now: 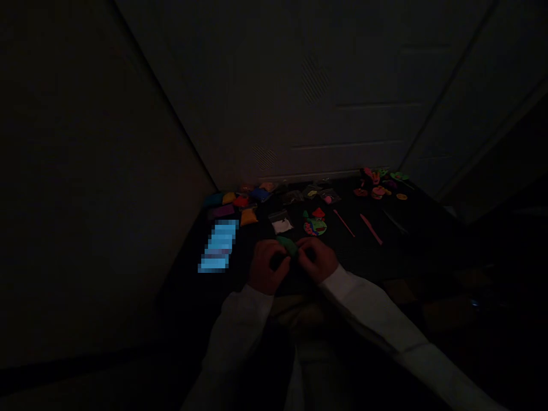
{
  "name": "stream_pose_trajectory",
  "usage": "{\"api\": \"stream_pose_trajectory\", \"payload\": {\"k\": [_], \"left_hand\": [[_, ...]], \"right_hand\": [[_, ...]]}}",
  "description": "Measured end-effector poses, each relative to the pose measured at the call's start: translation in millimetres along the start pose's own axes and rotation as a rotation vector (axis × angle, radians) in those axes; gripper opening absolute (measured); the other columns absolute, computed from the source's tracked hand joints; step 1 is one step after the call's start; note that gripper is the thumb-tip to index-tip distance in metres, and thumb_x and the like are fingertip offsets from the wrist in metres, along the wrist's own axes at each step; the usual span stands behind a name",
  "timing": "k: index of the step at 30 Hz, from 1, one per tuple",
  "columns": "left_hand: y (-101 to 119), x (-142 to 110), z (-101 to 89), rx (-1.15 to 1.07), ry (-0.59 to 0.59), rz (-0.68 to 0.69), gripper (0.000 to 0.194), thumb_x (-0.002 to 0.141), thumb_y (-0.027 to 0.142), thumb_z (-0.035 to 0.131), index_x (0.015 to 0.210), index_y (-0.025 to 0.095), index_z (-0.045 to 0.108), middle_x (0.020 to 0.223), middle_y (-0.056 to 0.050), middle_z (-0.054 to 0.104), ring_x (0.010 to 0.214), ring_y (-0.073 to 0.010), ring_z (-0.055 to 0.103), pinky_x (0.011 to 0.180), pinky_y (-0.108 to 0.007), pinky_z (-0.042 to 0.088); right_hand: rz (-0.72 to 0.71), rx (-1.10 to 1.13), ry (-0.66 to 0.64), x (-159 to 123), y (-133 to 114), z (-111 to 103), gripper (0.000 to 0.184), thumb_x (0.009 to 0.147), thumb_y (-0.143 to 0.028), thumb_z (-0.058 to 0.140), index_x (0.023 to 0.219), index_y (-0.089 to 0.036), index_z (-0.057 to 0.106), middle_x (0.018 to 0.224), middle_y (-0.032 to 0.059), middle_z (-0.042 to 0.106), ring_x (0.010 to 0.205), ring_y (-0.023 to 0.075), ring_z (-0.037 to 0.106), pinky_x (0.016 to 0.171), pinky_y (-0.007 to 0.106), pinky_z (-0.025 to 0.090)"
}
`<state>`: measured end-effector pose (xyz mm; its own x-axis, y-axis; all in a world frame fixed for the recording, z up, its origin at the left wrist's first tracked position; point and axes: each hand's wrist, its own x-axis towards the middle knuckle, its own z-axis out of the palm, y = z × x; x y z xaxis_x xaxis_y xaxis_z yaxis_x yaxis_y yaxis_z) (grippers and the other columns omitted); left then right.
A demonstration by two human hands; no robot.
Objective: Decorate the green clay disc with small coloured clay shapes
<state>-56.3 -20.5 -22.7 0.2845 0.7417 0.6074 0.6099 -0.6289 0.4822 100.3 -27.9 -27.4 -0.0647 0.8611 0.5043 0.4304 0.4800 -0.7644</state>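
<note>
In the dim light, my left hand (268, 267) is closed on one side of some green modelling clay (287, 245). My right hand (317, 260) pinches its other side, fingertips close to those of the left. Whether the clay is inside a bag is too dark to tell. Just beyond the hands lies a round green clay figure (315, 227) with a red pointed top and colored bits. A clear bag of white clay (281, 222) is behind my left hand. To the right rest a thin pink tool (343, 222) and a wider pink clay knife (371, 229).
A lit, blurred phone screen (218, 246) lies at left. Bags of colored clay, such as an orange bag (248, 216) and a blue bag (259, 194), line the back left. Colorful clay pieces (377, 192) sit at the back right. A pale panel (278, 103) rises behind the dark table.
</note>
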Motion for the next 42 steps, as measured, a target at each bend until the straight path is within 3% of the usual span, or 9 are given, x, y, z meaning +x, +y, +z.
{"api": "stream_pose_trajectory", "payload": {"k": [2,4,9,15,18,24,32,42], "left_hand": [[-1,0,-1.5,0.039,-0.024,0.013,0.041,0.067,0.026,0.057,0.105,0.018,0.047,0.114,-0.009,0.047,0.108,-0.0226,0.041,0.092,-0.041,0.033],[-5,0,-0.9,0.073,-0.07,0.029,0.056,0.065,0.027,0.059,0.116,0.02,0.04,0.122,-0.009,0.043,0.115,-0.025,0.035,0.096,-0.043,0.027],[-14,-5,6.1,0.11,-0.12,0.033,0.043,0.07,0.027,0.055,0.111,0.019,0.044,0.107,-0.008,0.055,0.099,-0.0213,0.05,0.089,-0.039,0.035],[-12,-5,3.4,0.077,-0.121,0.042,0.039,0.07,0.023,0.054,0.107,0.018,0.046,0.103,-0.007,0.056,0.096,-0.0197,0.051,0.083,-0.035,0.041],[-13,-4,1.8,0.054,-0.12,0.052,0.037,0.069,0.022,0.054,0.105,0.018,0.047,0.102,-0.007,0.056,0.096,-0.0193,0.05,0.083,-0.035,0.042],[-16,-3,2.3,0.037,-0.125,0.046,0.038,0.068,0.021,0.054,0.106,0.018,0.048,0.103,-0.007,0.055,0.098,-0.0205,0.049,0.085,-0.038,0.04],[-22,-5,-1.8,0.012,-0.176,0.026,0.04,0.065,0.018,0.055,0.105,0.018,0.051,0.103,-0.007,0.056,0.098,-0.0204,0.049,0.085,-0.038,0.04],[-23,-4,-3.4,-0.015,-0.211,0.022,0.038,0.065,0.019,0.056,0.103,0.02,0.052,0.103,-0.006,0.056,0.097,-0.0205,0.05,0.084,-0.037,0.041]], "right_hand": [[0.038,0.023,0.004,-1,0,-1,0.005,0.074,-0.024,0.047,0.074,-0.019,0.047,0.087,0.0049,0.061,0.08,0.0133,0.057,0.073,0.028,0.045],[0.072,0.048,-0.007,-1,0,-2,0.007,0.074,-0.025,0.048,0.076,-0.019,0.047,0.086,0.0041,0.062,0.076,0.0125,0.058,0.069,0.026,0.046],[0.157,0.089,-0.001,-2,4,0,0.013,0.075,-0.031,0.048,0.077,-0.018,0.049,0.08,0.0031,0.063,0.067,0.0118,0.059,0.061,0.024,0.047],[0.203,0.098,0.027,-1,17,2,0.018,0.074,-0.035,0.049,0.076,-0.017,0.052,0.069,0.0019,0.06,0.061,0.0118,0.056,0.057,0.025,0.047],[0.169,0.105,0.022,1,20,0,0.015,0.073,-0.032,0.051,0.078,-0.018,0.053,0.069,0.0011,0.059,0.061,0.0115,0.056,0.057,0.025,0.047],[0.01,0.085,-0.027,5,15,-5,0.009,0.071,-0.024,0.054,0.075,-0.02,0.062,0.088,0.0038,0.061,0.087,0.015,0.056,0.081,0.031,0.044],[-0.008,-0.002,-0.146,4,15,-2,0.013,0.072,-0.021,0.054,0.079,-0.022,0.064,0.08,0.002,0.064,0.077,0.0132,0.059,0.073,0.028,0.047],[0.053,-0.077,-0.168,5,18,-1,0.016,0.072,-0.02,0.053,0.081,-0.021,0.066,0.08,0.0039,0.064,0.075,0.0158,0.059,0.071,0.031,0.047]]}}
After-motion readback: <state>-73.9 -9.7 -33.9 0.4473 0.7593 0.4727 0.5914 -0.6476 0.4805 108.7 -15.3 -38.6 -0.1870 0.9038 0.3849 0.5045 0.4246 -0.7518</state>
